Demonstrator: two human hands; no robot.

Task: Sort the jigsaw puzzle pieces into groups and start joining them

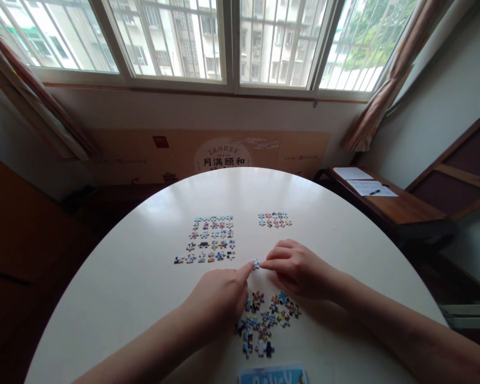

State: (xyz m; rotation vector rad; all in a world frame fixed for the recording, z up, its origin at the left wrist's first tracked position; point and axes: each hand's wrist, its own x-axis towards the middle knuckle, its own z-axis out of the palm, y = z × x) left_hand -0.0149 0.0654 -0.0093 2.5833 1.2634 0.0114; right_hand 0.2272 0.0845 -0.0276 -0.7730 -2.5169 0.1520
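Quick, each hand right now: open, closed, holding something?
Left hand: index finger at a piece; grip can't be told.
Right hand: index finger at same piece; grip can't be told.

Far wall (264, 113): barred windows (282, 45), curtains (374, 106) at both sides, printed panel (304, 144) beneath. Right: white papers (359, 186) on brown wooden surface (420, 206); dark pen (375, 192) atop nearer sheet.

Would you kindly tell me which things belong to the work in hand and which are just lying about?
Part of the work:
Puzzle piece, touched by left hand and right hand
Larger group and smaller group of pieces, in rows
Loose pieces nearer the person
Blue printed item, perhaps; partly out of frame

Just lying about:
White sheets and dark pen, to the right
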